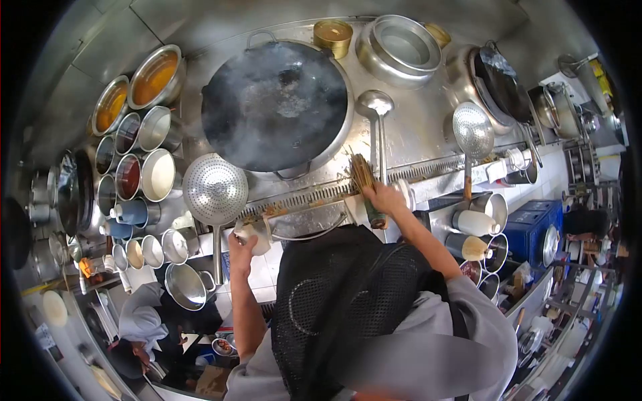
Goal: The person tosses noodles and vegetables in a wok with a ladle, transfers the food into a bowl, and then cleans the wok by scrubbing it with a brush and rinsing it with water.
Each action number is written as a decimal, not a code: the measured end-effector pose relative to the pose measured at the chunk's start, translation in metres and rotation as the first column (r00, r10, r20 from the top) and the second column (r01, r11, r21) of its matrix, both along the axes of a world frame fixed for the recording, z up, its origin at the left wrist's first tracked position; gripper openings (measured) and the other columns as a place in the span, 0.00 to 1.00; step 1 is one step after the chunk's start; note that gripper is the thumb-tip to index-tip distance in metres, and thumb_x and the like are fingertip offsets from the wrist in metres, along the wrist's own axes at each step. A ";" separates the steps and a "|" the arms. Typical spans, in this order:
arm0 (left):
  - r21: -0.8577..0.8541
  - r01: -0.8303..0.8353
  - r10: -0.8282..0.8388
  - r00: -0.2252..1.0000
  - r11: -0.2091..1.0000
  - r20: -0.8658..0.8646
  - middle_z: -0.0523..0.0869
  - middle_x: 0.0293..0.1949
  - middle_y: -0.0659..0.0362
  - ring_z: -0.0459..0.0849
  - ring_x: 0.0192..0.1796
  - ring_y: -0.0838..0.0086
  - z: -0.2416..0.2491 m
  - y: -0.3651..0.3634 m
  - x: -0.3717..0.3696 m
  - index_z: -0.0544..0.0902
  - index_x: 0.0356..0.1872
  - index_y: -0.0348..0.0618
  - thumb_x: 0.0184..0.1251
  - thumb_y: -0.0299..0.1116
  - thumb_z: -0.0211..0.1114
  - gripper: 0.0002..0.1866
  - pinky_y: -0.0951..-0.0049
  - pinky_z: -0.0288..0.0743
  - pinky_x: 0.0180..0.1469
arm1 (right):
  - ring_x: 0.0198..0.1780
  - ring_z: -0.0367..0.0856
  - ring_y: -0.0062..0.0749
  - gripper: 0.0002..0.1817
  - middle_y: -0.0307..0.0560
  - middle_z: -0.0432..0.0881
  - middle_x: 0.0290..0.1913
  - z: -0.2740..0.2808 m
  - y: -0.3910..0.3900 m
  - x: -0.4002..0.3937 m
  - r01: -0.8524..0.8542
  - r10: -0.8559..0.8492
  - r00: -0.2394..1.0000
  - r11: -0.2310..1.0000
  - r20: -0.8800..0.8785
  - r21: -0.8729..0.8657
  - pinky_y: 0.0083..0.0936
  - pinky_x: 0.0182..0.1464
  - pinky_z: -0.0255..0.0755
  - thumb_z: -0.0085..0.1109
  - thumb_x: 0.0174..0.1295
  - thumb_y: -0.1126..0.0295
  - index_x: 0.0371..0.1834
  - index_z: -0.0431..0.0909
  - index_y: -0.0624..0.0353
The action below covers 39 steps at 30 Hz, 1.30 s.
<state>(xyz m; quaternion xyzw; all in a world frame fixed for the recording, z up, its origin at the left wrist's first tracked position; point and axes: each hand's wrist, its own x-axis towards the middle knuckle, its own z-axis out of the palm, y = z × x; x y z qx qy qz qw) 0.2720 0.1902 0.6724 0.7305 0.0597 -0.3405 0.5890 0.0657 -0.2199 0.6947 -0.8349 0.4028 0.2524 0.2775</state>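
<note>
A large black wok gives off steam on the steel stove top, with a little bubbling liquid at its bottom. My right hand is wrapped round a bundled bamboo brush, whose bristles point up toward the stove. Beside the brush lies a steel ladle with its long handle toward me. At the stove's front edge, my left hand is closed around a pale cloth or cup-like thing that I cannot make out clearly. A big perforated strainer rests just above that hand.
Metal bowls of orange liquid and several seasoning pots line the left. Stacked steel pots and a second strainer are at the right. Another person bends at the lower left. A blue crate stands right.
</note>
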 end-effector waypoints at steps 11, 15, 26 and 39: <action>0.155 0.035 -0.068 0.975 0.987 0.212 0.76 0.63 0.46 0.78 0.62 0.61 -0.031 0.009 0.006 0.61 0.75 0.34 0.61 0.32 0.74 0.43 0.64 0.73 0.64 | 0.55 0.80 0.69 0.38 0.77 0.77 0.56 -0.051 -0.050 0.023 0.347 -0.254 0.897 0.912 0.363 -0.219 0.54 0.60 0.74 0.53 0.65 0.66 0.78 0.50 0.60; 0.381 -0.025 -0.130 0.918 0.924 0.374 0.74 0.64 0.44 0.77 0.63 0.56 -0.013 0.010 0.001 0.58 0.76 0.37 0.62 0.36 0.75 0.46 0.58 0.74 0.63 | 0.53 0.80 0.72 0.35 0.79 0.78 0.53 -0.034 -0.059 0.010 0.413 -0.232 0.802 0.881 0.550 -0.231 0.56 0.57 0.74 0.50 0.68 0.66 0.77 0.52 0.64; 0.288 0.065 -0.276 0.544 0.955 0.793 0.74 0.59 0.45 0.77 0.62 0.57 0.093 -0.107 0.004 0.68 0.68 0.34 0.65 0.26 0.69 0.31 0.58 0.76 0.59 | 0.46 0.80 0.76 0.30 0.79 0.81 0.46 -0.041 -0.061 -0.050 0.521 -0.245 0.676 0.826 0.695 -0.215 0.59 0.51 0.74 0.49 0.72 0.65 0.74 0.58 0.65; 0.318 0.564 -0.464 0.131 0.762 0.876 0.81 0.57 0.50 0.79 0.61 0.55 0.176 -0.405 -0.048 0.81 0.55 0.41 0.62 0.27 0.70 0.19 0.62 0.71 0.64 | 0.40 0.87 0.62 0.23 0.68 0.86 0.36 0.007 -0.332 0.077 0.557 -0.223 0.639 0.795 0.736 -0.242 0.45 0.41 0.79 0.54 0.71 0.62 0.62 0.71 0.67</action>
